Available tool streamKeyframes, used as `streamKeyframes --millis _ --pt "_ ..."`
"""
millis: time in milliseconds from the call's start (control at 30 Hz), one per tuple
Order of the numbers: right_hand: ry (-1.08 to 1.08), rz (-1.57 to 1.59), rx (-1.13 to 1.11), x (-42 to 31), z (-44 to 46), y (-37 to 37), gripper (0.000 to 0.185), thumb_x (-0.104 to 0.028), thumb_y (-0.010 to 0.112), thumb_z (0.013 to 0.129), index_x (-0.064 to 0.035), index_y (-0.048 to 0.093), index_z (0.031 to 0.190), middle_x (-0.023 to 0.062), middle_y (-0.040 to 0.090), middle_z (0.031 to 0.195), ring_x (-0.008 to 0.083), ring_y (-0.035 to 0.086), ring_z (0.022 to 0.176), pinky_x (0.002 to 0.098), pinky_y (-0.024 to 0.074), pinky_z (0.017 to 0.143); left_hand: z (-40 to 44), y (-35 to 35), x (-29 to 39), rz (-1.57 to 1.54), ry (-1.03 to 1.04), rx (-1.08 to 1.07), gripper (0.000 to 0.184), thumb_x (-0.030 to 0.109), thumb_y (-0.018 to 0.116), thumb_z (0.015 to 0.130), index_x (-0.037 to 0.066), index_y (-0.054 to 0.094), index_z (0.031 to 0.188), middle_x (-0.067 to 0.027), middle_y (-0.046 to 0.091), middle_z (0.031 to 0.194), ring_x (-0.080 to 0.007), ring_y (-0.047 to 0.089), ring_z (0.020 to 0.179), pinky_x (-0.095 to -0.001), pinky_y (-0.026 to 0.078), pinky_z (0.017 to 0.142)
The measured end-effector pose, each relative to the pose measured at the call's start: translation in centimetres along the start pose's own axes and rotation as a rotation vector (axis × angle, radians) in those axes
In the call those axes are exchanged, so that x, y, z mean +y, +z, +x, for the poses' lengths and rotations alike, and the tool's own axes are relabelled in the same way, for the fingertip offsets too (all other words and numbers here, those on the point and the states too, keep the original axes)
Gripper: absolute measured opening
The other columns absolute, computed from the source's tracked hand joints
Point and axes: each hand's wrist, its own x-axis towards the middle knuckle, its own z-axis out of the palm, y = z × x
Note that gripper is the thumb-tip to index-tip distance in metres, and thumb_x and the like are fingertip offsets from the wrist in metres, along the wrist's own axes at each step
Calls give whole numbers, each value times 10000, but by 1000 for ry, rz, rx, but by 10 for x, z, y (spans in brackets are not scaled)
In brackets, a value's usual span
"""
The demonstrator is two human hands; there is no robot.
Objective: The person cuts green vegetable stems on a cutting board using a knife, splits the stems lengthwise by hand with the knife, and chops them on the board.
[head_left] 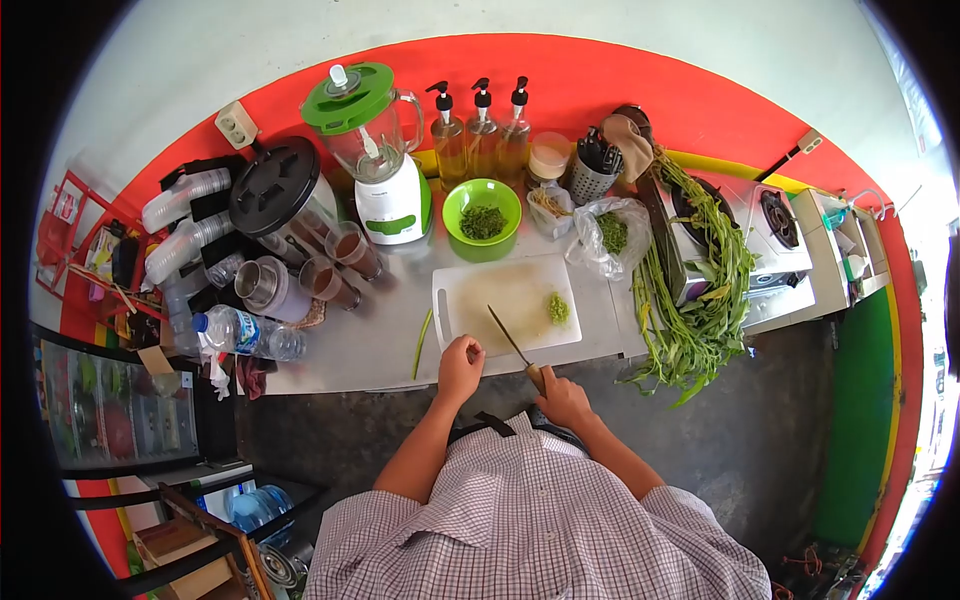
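My right hand (562,396) grips a kitchen knife (512,336) by its handle. The blade slants up and left over the near part of a white cutting board (500,272). At the board's near-left edge is my left hand (461,366), its fingers curled closed; whatever may be inside them is hidden. A small pile of chopped greens (558,308) lies on the board's right side. Left of the board rests a single green stalk (422,343). Behind the board stands a green bowl (482,247) holding more chopped greens (482,222).
Leafy stalks (695,300) hang over the counter edge beside a gas stove (775,255). A plastic bag (612,240) of greens sits nearby. Along the back are a blender (390,205) and several pump bottles (482,135). Drink cups (328,283) and a water bottle (250,335) stand left.
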Motion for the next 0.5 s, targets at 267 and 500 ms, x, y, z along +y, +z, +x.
streamKeyframes --millis 267,500 --pt "96 -24 79 12 -1 -10 516 -272 640 857 -56 417 1270 283 701 953 483 684 864 587 539 790 -6 1 0 3 13 47 134 14 709 832 17 584 879 -88 626 810 -186 582 596 -334 474 580" --pt "17 66 43 -21 6 2 479 -276 638 854 -48 418 1213 300 689 934 506 670 864 602 528 786 -10 2 2 -13 27 47 144 1 707 839 20 580 904 -88 619 816 -180 589 611 -327 489 597"
